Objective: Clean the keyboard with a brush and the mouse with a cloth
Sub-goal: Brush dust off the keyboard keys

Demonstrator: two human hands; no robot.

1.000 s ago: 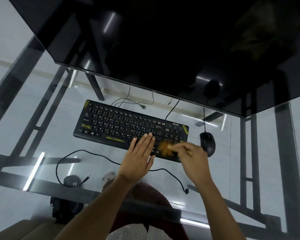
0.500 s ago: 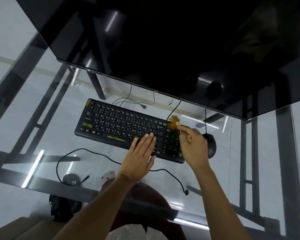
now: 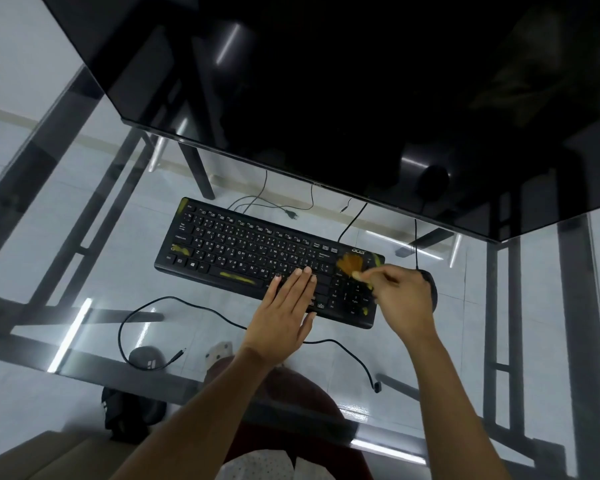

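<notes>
A black keyboard (image 3: 243,252) with yellowish smears lies on the glass table. My left hand (image 3: 284,306) rests flat on its lower middle keys, fingers together. My right hand (image 3: 400,299) grips a small brush (image 3: 350,263) with orange-brown bristles; the bristles touch the upper part of the number pad. A black mouse (image 3: 431,289) sits just right of the keyboard, mostly hidden behind my right hand. I see no cloth.
A large dark monitor (image 3: 326,91) overhangs the far side of the glass table (image 3: 84,271). A loose black cable (image 3: 146,306) curls on the glass in front of the keyboard. A dark round object (image 3: 148,356) lies at the front left.
My right hand swept the brush from the lower edge of the number pad up to its top, then slightly left and down. My left hand stayed on the keys.
</notes>
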